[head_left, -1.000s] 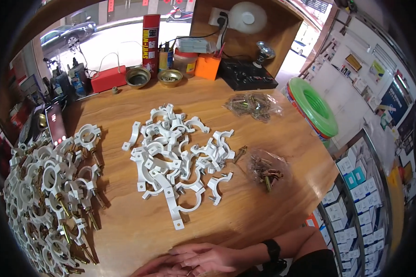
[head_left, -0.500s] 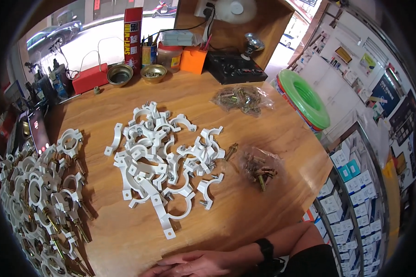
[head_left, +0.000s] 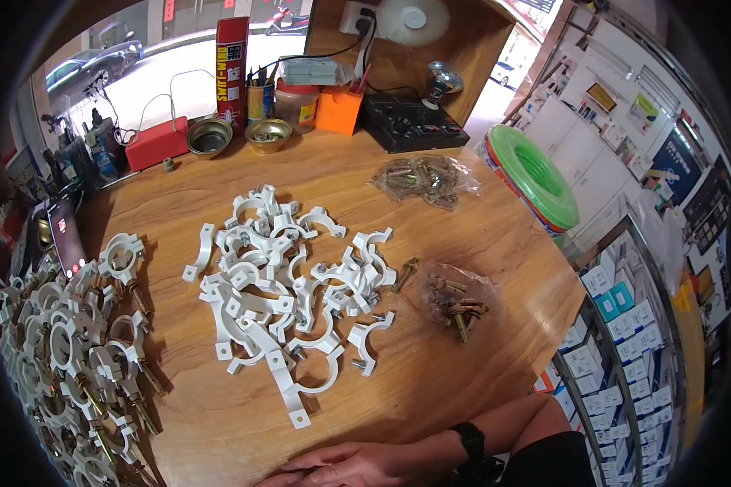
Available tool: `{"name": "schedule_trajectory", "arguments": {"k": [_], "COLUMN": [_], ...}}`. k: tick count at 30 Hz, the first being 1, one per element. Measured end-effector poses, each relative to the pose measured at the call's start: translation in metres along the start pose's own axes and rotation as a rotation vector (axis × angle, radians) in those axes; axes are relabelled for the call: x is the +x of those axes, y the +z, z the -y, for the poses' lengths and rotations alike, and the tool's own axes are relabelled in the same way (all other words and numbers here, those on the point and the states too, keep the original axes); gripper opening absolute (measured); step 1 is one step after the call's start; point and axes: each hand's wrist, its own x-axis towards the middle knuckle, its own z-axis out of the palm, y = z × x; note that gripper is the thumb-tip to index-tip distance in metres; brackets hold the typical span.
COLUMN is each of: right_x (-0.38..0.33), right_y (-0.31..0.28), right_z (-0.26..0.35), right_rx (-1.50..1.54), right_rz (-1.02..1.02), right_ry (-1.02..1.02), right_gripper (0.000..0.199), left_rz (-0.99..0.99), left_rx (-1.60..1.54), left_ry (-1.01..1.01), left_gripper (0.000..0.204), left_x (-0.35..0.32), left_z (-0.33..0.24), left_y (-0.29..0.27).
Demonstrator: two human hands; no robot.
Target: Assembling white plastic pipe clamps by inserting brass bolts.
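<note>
My right hand [head_left: 353, 466] rests at the table's near edge with its fingers stretched to the left, partly cut off by the lower border. Nothing shows in it. My left hand is out of sight. Nearest to the right hand is a loose heap of white pipe clamp halves [head_left: 288, 304] in the middle of the table, some with small screws in them. Along the left edge lies a big pile of closed white pipe clamps [head_left: 61, 349] with brassy bolts attached. To the right sits a clear bag of brassy bolts [head_left: 461, 307], with a single bolt [head_left: 404, 274] beside it.
Another bag of bolts [head_left: 426, 180] lies farther back. Behind stand two metal bowls [head_left: 209, 139], a red spray can [head_left: 231, 77], an orange box [head_left: 338, 110] and a black device [head_left: 410, 126]. A phone [head_left: 67, 237] leans at the left. Green hose coils [head_left: 536, 174] stand beyond the right edge.
My right hand has shifted very slightly to the right at the table's edge. The view has tilted a little; the clamps and bags lie as before.
</note>
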Motion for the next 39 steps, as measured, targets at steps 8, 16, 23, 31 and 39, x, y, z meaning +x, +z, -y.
{"name": "schedule_trajectory", "arguments": {"k": [8,16,23,31,39], "right_x": [-0.004,0.001,-0.016,-0.003,-0.006], "right_y": [0.013,0.008,0.028,0.044,0.043], "right_z": [0.011,0.005,0.022,0.029,0.027], "right_rx": [0.117,-0.217,-0.057,-0.064,-0.066], "right_rz": [-0.014,-0.001,-0.265,-0.420,-0.466], "right_ry": [-0.025,-0.069,0.064,0.119,0.069], "right_gripper": [0.035,0.040,0.041,0.033,0.029], "left_rz": [-0.013,0.026,0.062,0.129,0.120], "left_rx": [0.004,0.005,-0.060,-0.042,-0.047], "left_ry": [0.006,0.025,0.040,0.051,0.053], "left_gripper": [0.060,0.059,0.056,0.055,0.055], "left_x": [-0.001,0.000,-0.003,0.001,0.000], "left_z": [0.002,0.001,0.000,0.006,0.005], "left_y": [-0.002,0.001,0.000,-0.006,-0.004]}}
